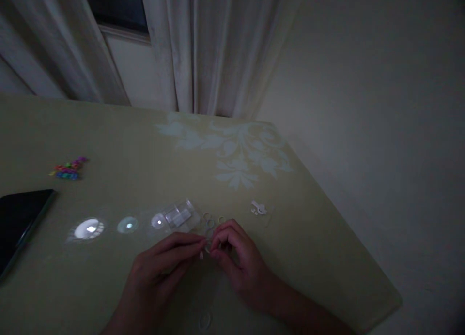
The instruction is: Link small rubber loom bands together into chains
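My left hand point(165, 262) and my right hand point(236, 257) meet fingertip to fingertip low over the table point(145, 146). Both pinch a small pale piece point(205, 250) between them, too small and dim to name. Just beyond the fingers lie several small pale rings point(209, 222). A clear plastic packet point(178, 216) lies to the left of the rings. One more ring point(204, 320) lies on the table near my wrists.
A pile of small coloured bands point(69, 169) lies far left. A dark phone or tablet point(20, 223) rests at the left edge. A small white piece point(258, 208) sits to the right. Curtains point(203, 49) hang behind; the table's right edge runs diagonally.
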`<control>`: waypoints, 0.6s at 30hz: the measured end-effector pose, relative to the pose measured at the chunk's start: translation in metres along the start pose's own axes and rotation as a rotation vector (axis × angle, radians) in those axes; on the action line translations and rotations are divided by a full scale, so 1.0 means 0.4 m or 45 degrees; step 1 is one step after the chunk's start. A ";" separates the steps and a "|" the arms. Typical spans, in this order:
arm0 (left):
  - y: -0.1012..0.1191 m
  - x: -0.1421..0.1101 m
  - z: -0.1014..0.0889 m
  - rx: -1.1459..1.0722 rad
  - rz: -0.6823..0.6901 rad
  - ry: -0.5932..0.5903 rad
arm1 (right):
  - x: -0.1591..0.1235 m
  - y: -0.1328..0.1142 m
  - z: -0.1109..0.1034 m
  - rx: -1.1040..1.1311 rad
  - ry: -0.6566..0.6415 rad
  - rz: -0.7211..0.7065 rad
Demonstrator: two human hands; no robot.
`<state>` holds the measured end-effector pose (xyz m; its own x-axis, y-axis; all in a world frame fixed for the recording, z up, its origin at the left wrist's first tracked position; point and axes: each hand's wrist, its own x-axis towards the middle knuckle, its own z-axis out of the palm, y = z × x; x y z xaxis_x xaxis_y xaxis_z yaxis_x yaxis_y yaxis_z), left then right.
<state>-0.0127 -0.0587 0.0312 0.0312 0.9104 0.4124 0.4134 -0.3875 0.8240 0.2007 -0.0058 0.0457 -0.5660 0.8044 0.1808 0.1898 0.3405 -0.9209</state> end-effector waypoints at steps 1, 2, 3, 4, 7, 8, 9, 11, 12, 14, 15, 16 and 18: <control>0.002 0.000 0.004 -0.018 0.012 -0.003 | -0.001 -0.005 0.002 0.027 -0.001 -0.002; 0.005 0.001 0.006 -0.037 0.012 0.002 | -0.001 -0.008 0.004 0.043 -0.003 -0.003; 0.008 0.001 0.007 -0.055 0.009 0.007 | -0.002 -0.010 0.007 0.050 -0.002 -0.003; 0.011 0.002 0.007 -0.062 0.004 0.002 | -0.002 -0.009 0.009 0.052 -0.004 0.001; 0.017 0.006 -0.005 -0.006 -0.020 0.004 | -0.004 0.003 0.014 0.010 0.035 -0.003; 0.018 0.008 -0.011 0.025 -0.034 0.020 | -0.005 0.010 0.016 -0.035 0.054 -0.015; 0.017 0.009 -0.016 0.053 -0.051 0.045 | -0.006 0.017 0.018 -0.102 0.063 -0.036; 0.015 0.010 -0.025 0.089 -0.094 0.117 | -0.008 0.031 0.025 -0.293 0.031 -0.111; 0.014 0.010 -0.028 0.093 -0.112 0.144 | -0.009 0.037 0.030 -0.396 -0.012 -0.155; 0.012 0.007 -0.030 0.080 -0.136 0.171 | -0.010 0.045 0.040 -0.577 -0.097 -0.226; 0.011 0.006 -0.029 0.067 -0.144 0.171 | -0.010 0.049 0.046 -0.649 -0.119 -0.244; 0.011 0.004 -0.028 0.054 -0.155 0.165 | -0.011 0.053 0.052 -0.708 -0.128 -0.250; 0.011 0.003 -0.025 0.031 -0.169 0.160 | -0.012 0.061 0.063 -0.789 -0.128 -0.238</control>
<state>-0.0200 -0.0607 0.0394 -0.1381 0.9276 0.3472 0.4282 -0.2602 0.8654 0.1878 -0.0137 0.0134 -0.7010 0.6650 0.2576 0.4909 0.7120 -0.5021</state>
